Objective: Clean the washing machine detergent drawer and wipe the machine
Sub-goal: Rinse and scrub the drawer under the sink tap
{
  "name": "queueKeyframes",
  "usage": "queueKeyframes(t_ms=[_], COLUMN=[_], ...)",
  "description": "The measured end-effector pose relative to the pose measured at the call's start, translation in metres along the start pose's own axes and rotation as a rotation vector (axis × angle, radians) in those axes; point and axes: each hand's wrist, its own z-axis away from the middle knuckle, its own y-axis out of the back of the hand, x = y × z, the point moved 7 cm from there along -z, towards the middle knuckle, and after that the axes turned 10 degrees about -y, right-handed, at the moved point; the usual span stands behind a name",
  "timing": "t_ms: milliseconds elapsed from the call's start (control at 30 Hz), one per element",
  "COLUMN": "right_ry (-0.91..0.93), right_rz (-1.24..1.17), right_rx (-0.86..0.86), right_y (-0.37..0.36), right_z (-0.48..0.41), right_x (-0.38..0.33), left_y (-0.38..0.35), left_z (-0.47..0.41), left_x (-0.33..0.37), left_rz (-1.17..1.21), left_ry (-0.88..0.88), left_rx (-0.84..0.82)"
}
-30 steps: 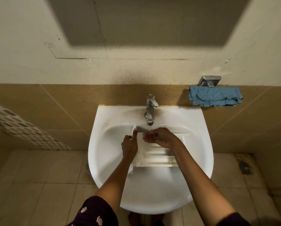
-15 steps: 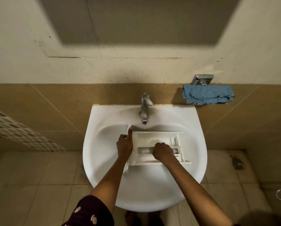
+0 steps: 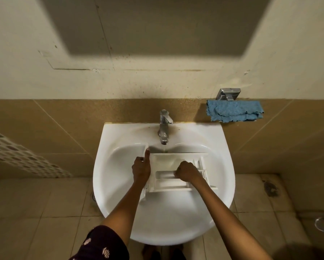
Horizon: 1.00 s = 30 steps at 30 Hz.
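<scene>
Detergent drawer lies in the sink under the tap: my left hand grips its front panel, thumb straight, while my right hand has fingers curled inside a compartment, anything held not discernible.

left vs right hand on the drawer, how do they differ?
Left hand grips the curved front panel at the left end of the detergent drawer, thumb straight along it; right hand is inside the drawer, fingers curled in a fist. Whether the right hand holds anything is hidden. Both touch the drawer over the sink.
</scene>
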Motion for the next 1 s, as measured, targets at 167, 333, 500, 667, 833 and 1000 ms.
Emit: queueKeyframes(t_ms=[167, 333, 500, 667, 833, 1000], right_ry=[-0.074, -0.089, -0.026, 0.078, 0.013, -0.032], right_rz=[-1.24, -1.581, -1.273, -1.106, -1.151, -1.438], right_rx=[-0.421, -0.438, -0.471, -0.427, -0.416, -0.453], right_y=[0.009, 0.011, -0.002, -0.011, -0.014, -0.005], right_z=[-0.018, -0.035, -0.026, -0.017, -0.024, -0.031], right_x=[-0.031, -0.053, -0.067, -0.079, -0.066, -0.059], left_y=[0.002, 0.002, 0.002, 0.002, 0.002, 0.002], left_z=[0.001, 0.001, -0.001, -0.002, -0.001, 0.001], left_x=[0.0, -0.003, -0.006, -0.006, -0.006, -0.004], left_rz=[0.031, 0.051, 0.051, 0.053, 0.07, 0.071], left_ry=[-0.012, 0.001, 0.008, 0.007, 0.014, 0.01], left_rx=[0.046, 0.068, 0.065, 0.073, 0.08, 0.075])
